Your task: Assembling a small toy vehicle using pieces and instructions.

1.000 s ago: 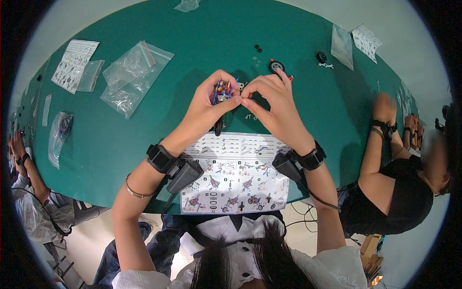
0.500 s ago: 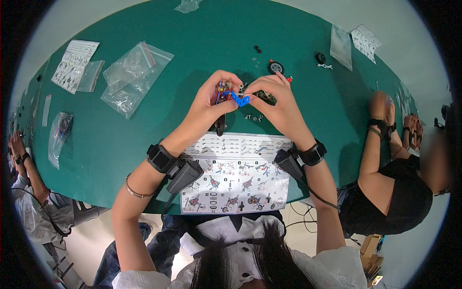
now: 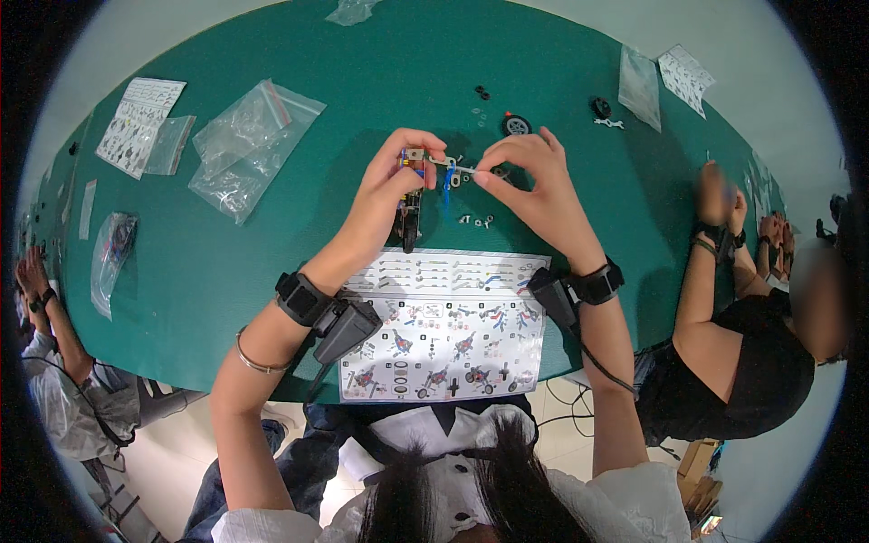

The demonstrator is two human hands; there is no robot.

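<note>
While busy above the green table just past the printed sheet, holding a small model snugly in the left hand, lengthwise near to far, with a dark wheel at the near end. Just right of that, between both hands, got a slim blue piece hanging toward the body, plus a thin rod pinched between thumb and finger of the right hand and pointing left at it (can't tell if threaded through). Looks colourful tbh: red, blue and yellow on the mostly hidden model, plain blue on the piece, dull silver on the rod.
</note>
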